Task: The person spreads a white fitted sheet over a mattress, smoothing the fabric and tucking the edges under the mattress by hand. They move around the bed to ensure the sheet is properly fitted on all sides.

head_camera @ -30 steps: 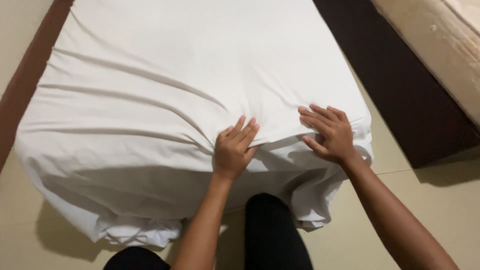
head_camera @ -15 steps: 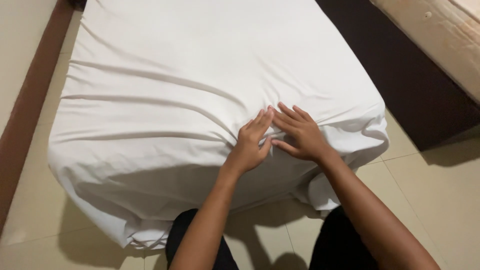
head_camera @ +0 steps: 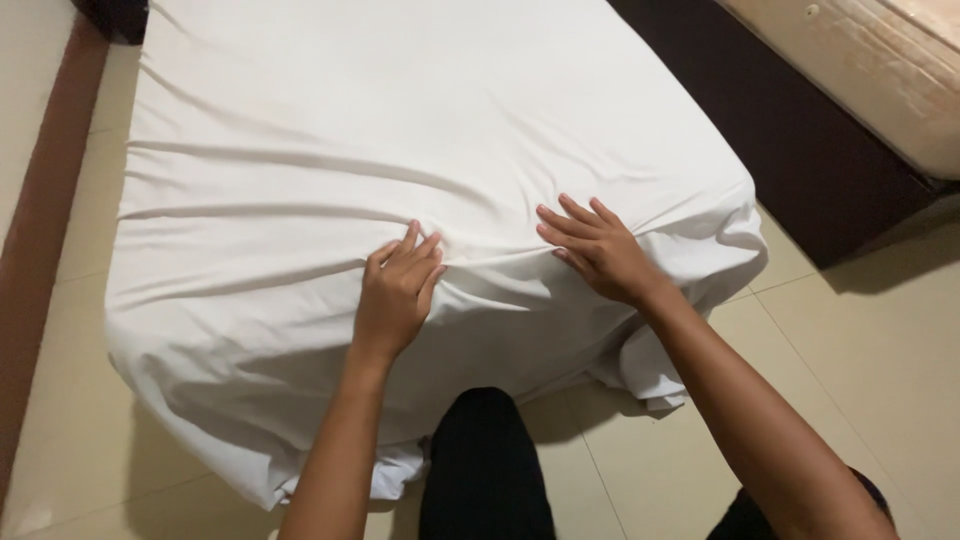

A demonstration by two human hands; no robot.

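A white sheet (head_camera: 400, 130) covers a mattress and hangs over its near edge onto the floor. My left hand (head_camera: 395, 290) lies palm down on the sheet near that edge, fingers together, pressing a crease. My right hand (head_camera: 595, 250) rests flat on the sheet a little to the right, fingers spread and pointing left. Long wrinkles run across the cloth from both hands. Neither hand grips anything. My dark trouser leg (head_camera: 485, 465) shows below, against the hanging sheet.
A dark bed base (head_camera: 800, 150) with a bare beige mattress (head_camera: 880, 70) on it stands at the upper right. Cream floor tiles (head_camera: 860, 370) lie around. A brown skirting strip (head_camera: 40, 250) runs along the left wall.
Both hands were close together on the sheet half a second ago; now they have moved apart, the left one to the left. The view has shifted, showing more of the bed.
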